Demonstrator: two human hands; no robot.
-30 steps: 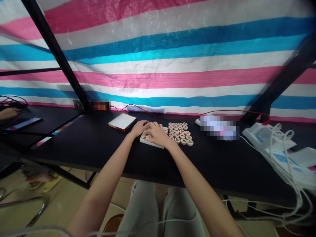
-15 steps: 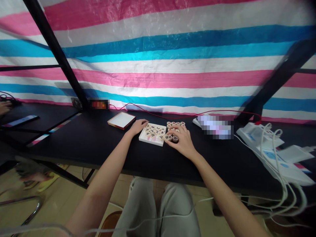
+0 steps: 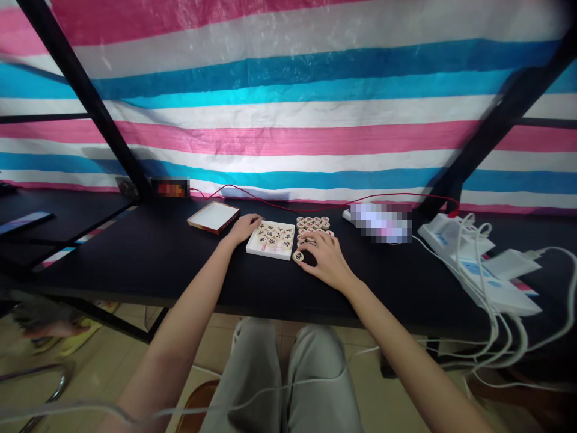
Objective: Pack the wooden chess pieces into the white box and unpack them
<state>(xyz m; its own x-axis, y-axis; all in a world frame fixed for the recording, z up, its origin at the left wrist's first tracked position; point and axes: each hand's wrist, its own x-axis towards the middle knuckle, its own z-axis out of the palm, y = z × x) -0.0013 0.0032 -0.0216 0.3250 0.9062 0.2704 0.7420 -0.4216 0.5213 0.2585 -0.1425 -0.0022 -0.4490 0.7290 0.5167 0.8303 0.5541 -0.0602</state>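
Note:
My left hand point(image 3: 246, 228) lies at the left side of a shallow white box point(image 3: 269, 254), its fingers curled over the upper left corner. Inside the box are several round xiangqi pieces with black characters point(image 3: 271, 242). My right hand point(image 3: 328, 257) arches over the near end of a grouping of pieces just right of the box. Its thumb touches a black-character xiangqi piece point(image 3: 298, 256), with the index finger curved above it. Beyond the fingers, red-character pieces point(image 3: 312, 222) stand in rows; my fingers partly cover the nearer ones.
A box lid with a white inside point(image 3: 215, 215) lies left of my left hand. A pixelated object on a white base point(image 3: 383, 222) is at the back right. A white power strip point(image 3: 478, 270) with cables occupies the right side. A red cable point(image 3: 265, 201) runs along the back.
My right hand has moved slightly toward me, off the box's right edge. A black-character piece now shows apart at the thumb, and more of the red rows are uncovered. My left hand stays at the box.

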